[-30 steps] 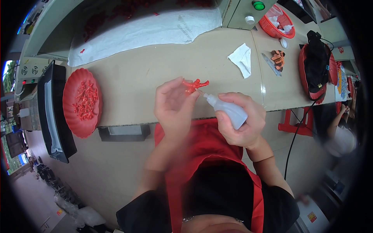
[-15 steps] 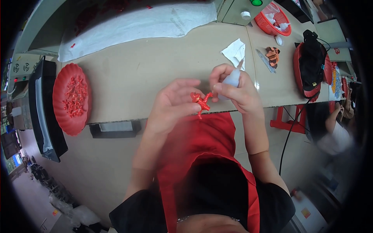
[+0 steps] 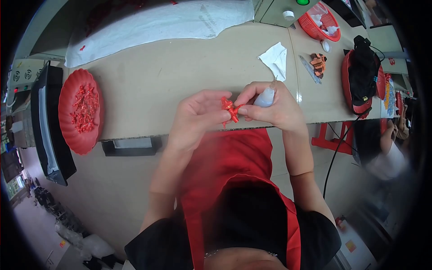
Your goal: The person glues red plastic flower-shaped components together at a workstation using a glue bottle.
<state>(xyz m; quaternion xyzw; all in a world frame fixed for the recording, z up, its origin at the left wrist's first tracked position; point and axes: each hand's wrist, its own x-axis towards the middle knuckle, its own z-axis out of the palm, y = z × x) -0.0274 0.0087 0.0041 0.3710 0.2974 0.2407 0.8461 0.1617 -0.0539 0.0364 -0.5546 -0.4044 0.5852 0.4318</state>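
Over the table's near edge, my left hand (image 3: 194, 115) pinches a small glossy red figurine (image 3: 233, 111) between thumb and fingers. My right hand (image 3: 280, 107) has a small whitish squeeze bottle (image 3: 265, 97) tucked in its palm, the narrow tip pointing away from me. Its thumb and forefinger press together at the right end of the figurine, on what looks like a limb. A red scalloped dish (image 3: 66, 118) at the left holds several similar red pieces.
White cloth (image 3: 180, 27) lines the back under a machine housing (image 3: 274, 13). A white tissue (image 3: 275, 58), a metal strip (image 3: 310, 69), an orange-brown item (image 3: 318, 65), a red basket (image 3: 310, 28) and a black bag (image 3: 361, 76) lie right. A black tray (image 3: 51, 130) stands far left.
My right hand has turned and come left; its thumb and forefinger now close on the figurine's limb. The squeeze bottle has tilted and sits deeper in the palm. The left hand keeps its hold.
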